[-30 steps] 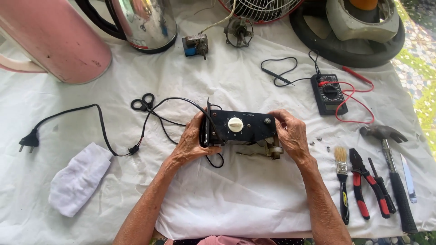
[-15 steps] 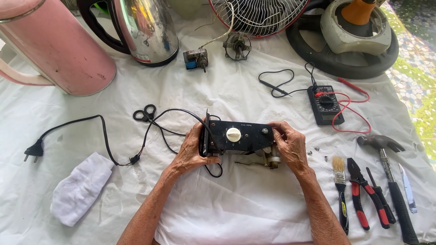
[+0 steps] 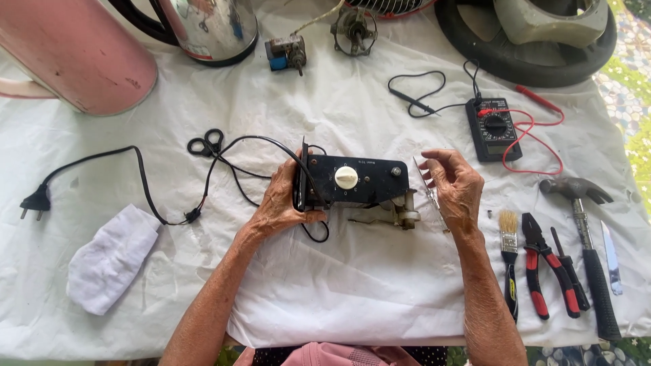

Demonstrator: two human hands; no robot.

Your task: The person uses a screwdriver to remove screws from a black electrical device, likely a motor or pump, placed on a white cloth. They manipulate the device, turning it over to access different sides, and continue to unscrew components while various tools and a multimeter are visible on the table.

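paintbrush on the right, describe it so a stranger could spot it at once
On the white cloth, right of the person's right hand, tools lie in a row. The small paintbrush comes first, beside red-handled pliers. It alone has pale bristles.

**Free room and obstacles around the control box**

Near side of the white cloth point(image 3: 352, 291): bare, open passage. Left: black cord point(image 3: 135, 163) loops across, white rag point(image 3: 108, 257) near it. Right: brush point(image 3: 508, 257), pliers point(image 3: 546, 268) and hammer point(image 3: 586, 244) lie close together. Far right: multimeter point(image 3: 494, 129) with tangled leads. Far side: pink jug point(image 3: 74, 54), kettle point(image 3: 210, 27), small motor point(image 3: 285, 53).
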